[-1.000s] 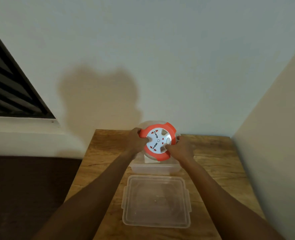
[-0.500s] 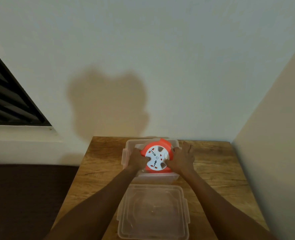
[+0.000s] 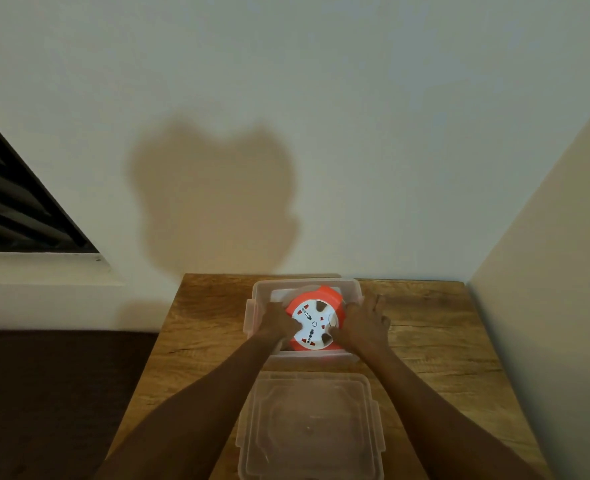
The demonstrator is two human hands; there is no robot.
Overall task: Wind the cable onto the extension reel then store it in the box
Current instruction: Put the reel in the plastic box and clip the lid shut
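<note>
- The extension reel (image 3: 316, 318) is orange with a white face full of plug holes. It sits inside the clear plastic box (image 3: 305, 285), tipped a little so its face looks up toward the camera.
- The cable cannot be seen, so I cannot tell how it is wound.
- The left hand (image 3: 277, 322) holds the left side of the reel. Its fingers are curled on the reel's edge and dip down inside the box.
- The right hand (image 3: 362, 323) holds the right side of the reel. Its thumb lies on the white face. Its other fingers are spread out over the right wall of the box.
- The box stands on a wooden table (image 3: 425, 341), close to the table's far edge.
- The clear lid (image 3: 309, 427) lies flat on the table, just on the near side of the box, between the two arms.
- A pale wall (image 3: 321, 98) stands right behind the box. A big dark shadow (image 3: 214, 195) falls on the wall above the box.
- A dark window with slats (image 3: 13, 206) is far off to the left of the box.
</note>
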